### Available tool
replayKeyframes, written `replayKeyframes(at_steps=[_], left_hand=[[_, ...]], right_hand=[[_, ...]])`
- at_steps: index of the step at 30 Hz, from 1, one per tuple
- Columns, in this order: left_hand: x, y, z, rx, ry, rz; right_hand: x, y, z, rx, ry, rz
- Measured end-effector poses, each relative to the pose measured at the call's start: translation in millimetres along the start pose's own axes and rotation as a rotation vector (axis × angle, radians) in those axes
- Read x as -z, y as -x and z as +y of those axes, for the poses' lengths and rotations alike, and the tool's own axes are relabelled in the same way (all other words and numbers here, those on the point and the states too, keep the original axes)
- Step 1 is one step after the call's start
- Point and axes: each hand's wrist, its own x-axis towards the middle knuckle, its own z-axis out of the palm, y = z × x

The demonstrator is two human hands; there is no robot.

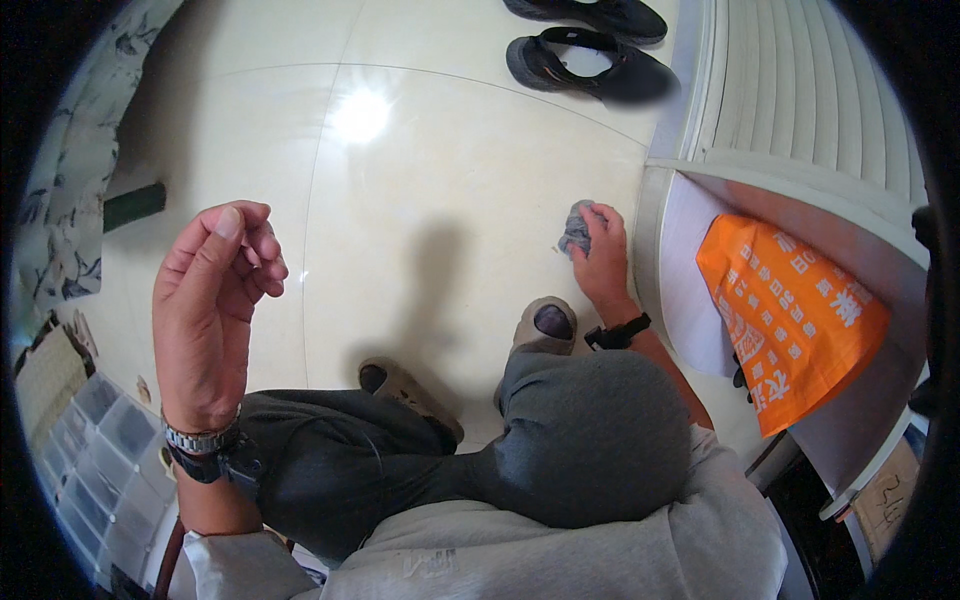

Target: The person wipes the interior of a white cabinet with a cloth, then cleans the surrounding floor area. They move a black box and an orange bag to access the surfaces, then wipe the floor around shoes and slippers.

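Observation:
At the right, my right hand [602, 259] reaches down to the tiled floor beside the cabinet base. Its fingers and thumb grip a bunched grey cloth [576, 229]; part of the cloth is hidden under the fingers. My left hand [217, 292] is raised on the left side with its fingers loosely curled and the thumb near the index finger. Nothing shows in it. Close below the right hand is my right foot in a taupe clog [531, 326]. The other clog [416, 397] stands nearer the middle, partly under my dark trouser leg.
Black shoes [555, 64] stand on the floor at the upper right. An orange bag [795, 322] bearing writing sits in the open cabinet [694, 277] at the right. Patterned fabric [82, 172] hangs at the left, above a clear plastic compartment organizer [97, 457]. A dark green block [135, 208] lies near it.

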Motion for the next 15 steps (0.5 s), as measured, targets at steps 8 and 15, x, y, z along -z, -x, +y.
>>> replayKeyframes(at_steps=[8,15], left_hand=[[2.0,1.1,0.3,0.004,0.011,-0.021],[5.8,1.8,-3.5,0.031,0.025,-0.014]], right_hand=[[-59.3,-38.1,-63.5,0.377,-0.145,-0.199],[-68.1,-15.7,-95.9,0.799,0.090,-0.684]])
